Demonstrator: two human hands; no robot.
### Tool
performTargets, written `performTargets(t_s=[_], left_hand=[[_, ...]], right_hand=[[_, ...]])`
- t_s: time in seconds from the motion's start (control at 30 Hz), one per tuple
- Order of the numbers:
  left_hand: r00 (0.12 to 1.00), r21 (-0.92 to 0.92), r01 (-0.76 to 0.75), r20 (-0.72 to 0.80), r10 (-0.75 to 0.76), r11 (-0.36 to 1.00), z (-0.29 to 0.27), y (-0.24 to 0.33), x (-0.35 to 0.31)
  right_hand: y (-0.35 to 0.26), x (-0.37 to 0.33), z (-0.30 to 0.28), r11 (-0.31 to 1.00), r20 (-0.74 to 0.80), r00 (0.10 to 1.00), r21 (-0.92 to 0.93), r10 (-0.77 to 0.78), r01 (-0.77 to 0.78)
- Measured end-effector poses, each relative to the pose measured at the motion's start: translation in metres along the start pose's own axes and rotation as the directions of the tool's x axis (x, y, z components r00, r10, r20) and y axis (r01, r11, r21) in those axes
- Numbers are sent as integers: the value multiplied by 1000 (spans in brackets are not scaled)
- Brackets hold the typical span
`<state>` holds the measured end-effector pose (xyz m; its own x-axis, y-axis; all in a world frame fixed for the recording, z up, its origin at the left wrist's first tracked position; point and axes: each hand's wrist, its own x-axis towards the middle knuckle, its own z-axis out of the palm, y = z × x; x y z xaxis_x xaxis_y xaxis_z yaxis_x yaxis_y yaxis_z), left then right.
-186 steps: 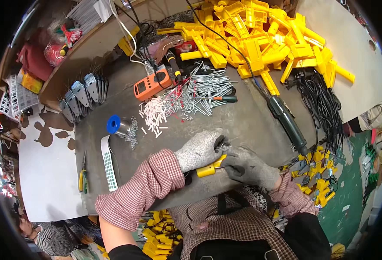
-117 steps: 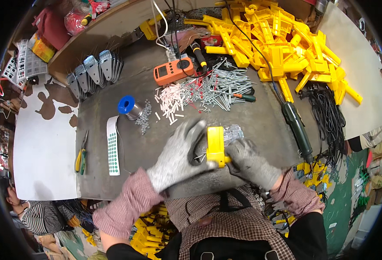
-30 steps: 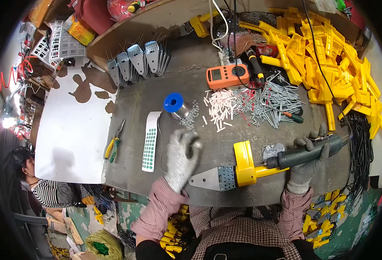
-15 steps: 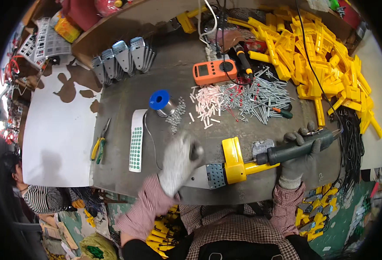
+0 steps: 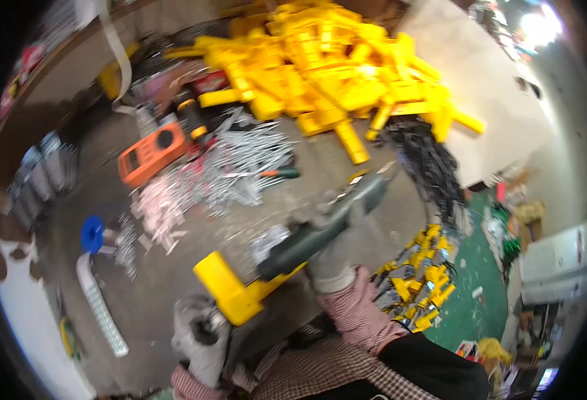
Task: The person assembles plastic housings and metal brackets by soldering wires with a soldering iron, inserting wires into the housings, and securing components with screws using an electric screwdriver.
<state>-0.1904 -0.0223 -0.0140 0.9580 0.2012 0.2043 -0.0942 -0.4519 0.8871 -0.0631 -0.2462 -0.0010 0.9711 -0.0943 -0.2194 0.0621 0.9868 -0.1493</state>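
Note:
My right hand, in a grey glove, is wrapped round a dark green electric screwdriver. The tool slants from upper right to lower left, its front end close over the handle of a yellow plastic piece. My left hand, also gloved, has its fingers curled beside the wide end of that piece. What it holds, if anything, is hidden and blurred. The metal plate at that end is mostly hidden by the hand.
Yellow plastic parts are heaped at the back, with black cables to their right. Screws, pink sleeves, an orange meter and a blue spool lie on the table. Pliers are at left.
The whole view has swung to the right and blurred. My left hand has come down toward the wide end of the yellow piece. My right hand keeps hold of the electric screwdriver.

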Motion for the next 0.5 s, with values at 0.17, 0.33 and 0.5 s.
performTargets(t_s=[0.17, 0.33, 0.5], left_hand=[[987, 19, -119, 107, 116, 993, 11, 5, 11], [972, -1, -162, 172, 159, 987, 0, 10, 19], [975, -16, -168, 145, 168, 986, 3, 0, 21]], right_hand=[[-14, 3, -2, 982, 83, 991, -150, -101, 112], [-14, 0, 7, 938, 78, 981, -290, -176, 191], [-10, 2, 9, 918, 69, 980, -342, -187, 200]])
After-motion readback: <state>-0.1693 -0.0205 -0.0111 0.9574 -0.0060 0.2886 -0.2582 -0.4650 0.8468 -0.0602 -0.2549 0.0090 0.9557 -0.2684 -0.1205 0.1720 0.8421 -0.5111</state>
